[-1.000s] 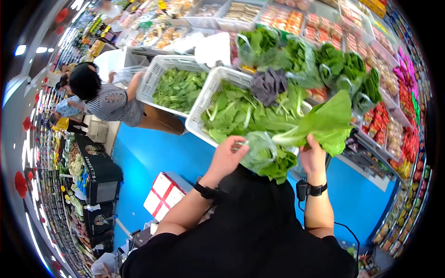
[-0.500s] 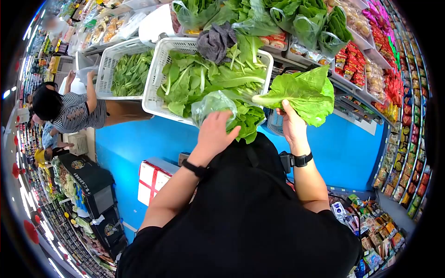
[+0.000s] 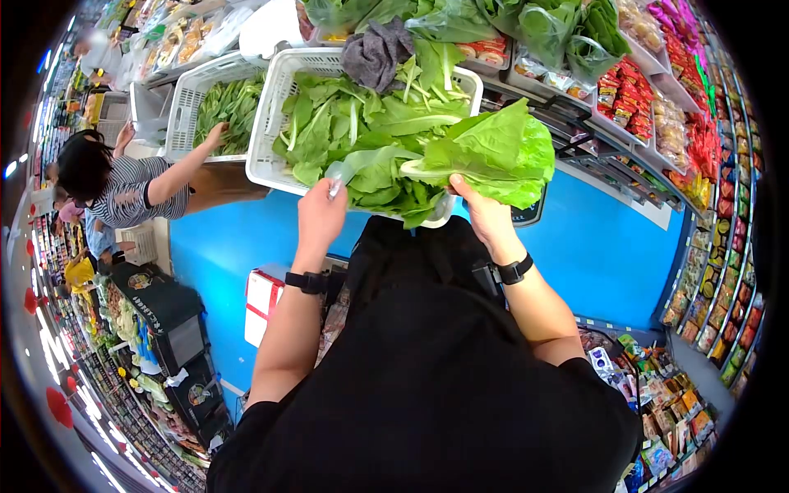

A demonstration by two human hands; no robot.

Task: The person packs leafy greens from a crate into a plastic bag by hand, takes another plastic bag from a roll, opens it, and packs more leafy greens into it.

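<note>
A large bunch of leafy lettuce (image 3: 497, 156) is gripped near its pale stem end by my right hand (image 3: 483, 209). Its leaves point to the right, past the crate's edge. My left hand (image 3: 320, 215) pinches the rim of a thin clear plastic bag (image 3: 362, 164), whose mouth faces the lettuce stem. Whether the stem is inside the bag I cannot tell. Beneath both hands stands a white plastic crate (image 3: 261, 148) heaped with loose leafy greens (image 3: 316, 123). A crumpled grey cloth (image 3: 378, 56) lies on the crate's far side.
On the left, a person in a striped shirt (image 3: 136, 187) reaches into a second white crate (image 3: 182, 103) of greens. Bagged greens (image 3: 546, 37) and red snack packets (image 3: 625, 99) line the back. A white box with red tape (image 3: 263, 304) stands on the blue floor (image 3: 222, 246).
My left hand has moved left and now pinches the bag's edge, stretching it out. My right hand has brought the lettuce leftward, toward the bag. The other person's arm has reached into the neighbouring crate.
</note>
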